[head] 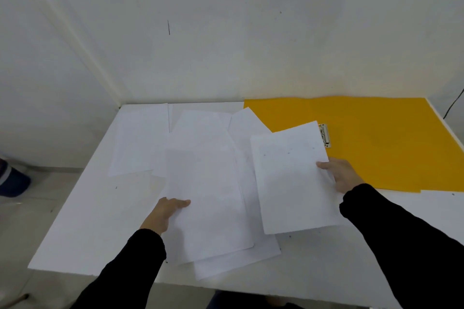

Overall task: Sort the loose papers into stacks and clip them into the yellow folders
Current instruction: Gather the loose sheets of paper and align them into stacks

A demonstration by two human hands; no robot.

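Note:
Several loose white papers (pixel 200 128) lie spread over the white table (pixel 82 228). An open yellow folder (pixel 381 138) lies flat at the back right, its metal clip (pixel 324 135) showing beside a sheet's corner. My right hand (pixel 339 173) grips the right edge of a small stack of sheets (pixel 291 178), which overlaps the folder's left part. My left hand (pixel 168 211) pinches the left edge of another sheet (pixel 208 203) that lies on top of further papers near the front.
White walls close off the table at the back and left. A black cable (pixel 453 105) hangs at the far right corner. A person's shoe (pixel 12 180) stands on the floor at the left. The table's front edge runs just under my sleeves.

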